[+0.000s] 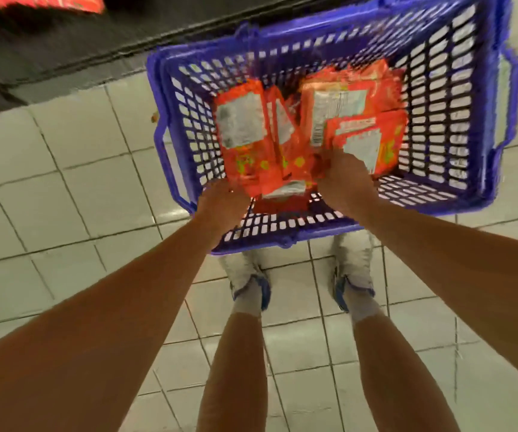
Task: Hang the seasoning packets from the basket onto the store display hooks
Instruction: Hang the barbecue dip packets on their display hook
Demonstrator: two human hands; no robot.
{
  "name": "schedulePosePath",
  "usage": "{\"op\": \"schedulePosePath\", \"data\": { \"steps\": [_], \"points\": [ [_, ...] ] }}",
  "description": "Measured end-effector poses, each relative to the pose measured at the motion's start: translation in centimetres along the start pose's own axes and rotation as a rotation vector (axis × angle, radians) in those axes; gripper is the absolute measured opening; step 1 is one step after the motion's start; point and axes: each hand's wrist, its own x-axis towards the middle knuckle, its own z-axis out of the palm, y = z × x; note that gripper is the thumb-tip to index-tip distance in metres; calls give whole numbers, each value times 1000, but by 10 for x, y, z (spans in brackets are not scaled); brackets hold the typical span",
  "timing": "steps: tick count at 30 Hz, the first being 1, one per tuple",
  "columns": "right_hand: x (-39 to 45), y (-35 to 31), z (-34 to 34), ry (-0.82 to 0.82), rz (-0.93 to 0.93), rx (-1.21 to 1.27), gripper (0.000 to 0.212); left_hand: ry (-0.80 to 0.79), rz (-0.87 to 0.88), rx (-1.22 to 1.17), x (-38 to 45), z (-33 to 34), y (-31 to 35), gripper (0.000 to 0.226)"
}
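**Both hands down in the blue basket among the orange packets**

The blue plastic basket point(170, 98) stands on the pale tiled floor point(64, 188), and everything here is placed by it. Up and to the left of the basket, at the top corner of the view, a bit of orange packaging point(64, 1) shows above a dark shelf base point(49, 48). The basket's left handle point(166, 163) hangs outside its left wall.

The left hand point(222, 202) reaches over the basket's near rim at its left side, touching the lower edge of a bunch of orange seasoning packets point(251, 132); the blur hides its fingers, so whether it grips them or only touches cannot be told. Just right of it, the right hand point(343, 177) is inside the basket, fingers buried among the packets, and its hold cannot be told either. More packets point(366, 132) lie against the basket's right and far walls, backs up, barcodes showing.

Below the basket's near wall, two grey shoes with blue trim point(356, 275) stand on the tiles.
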Motion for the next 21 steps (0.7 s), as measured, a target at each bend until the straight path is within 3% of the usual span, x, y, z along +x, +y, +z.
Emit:
{"op": "schedulePosePath", "data": {
  "steps": [3, 5, 6, 8, 11, 15, 21],
  "points": [
    [23, 8, 14, 44, -243, -246, 57, 135, 143, 231, 40, 23, -3, 36],
    [39, 9, 18, 44, -397, -435, 70, 163, 247, 292, 68, 37, -7, 69],
    [47, 11, 20, 56, -453, -485, 68, 173, 294, 346, 79, 42, -9, 87],
    [60, 13, 23, 86, -531, -486, 55, 188, 355, 452, 96, 50, -10, 100],
    [65, 17, 25, 101, -614, -396, 44, 220, 376, 530, 102, 58, -11, 85],
    [56, 16, 11, 124, -639, -278, 25, 339, 498, 514, 81, 56, -18, 25],
    [22, 19, -34, 60, -729, -65, 15, 373, 578, 271, 34, 31, -8, 17]
  ]
}}
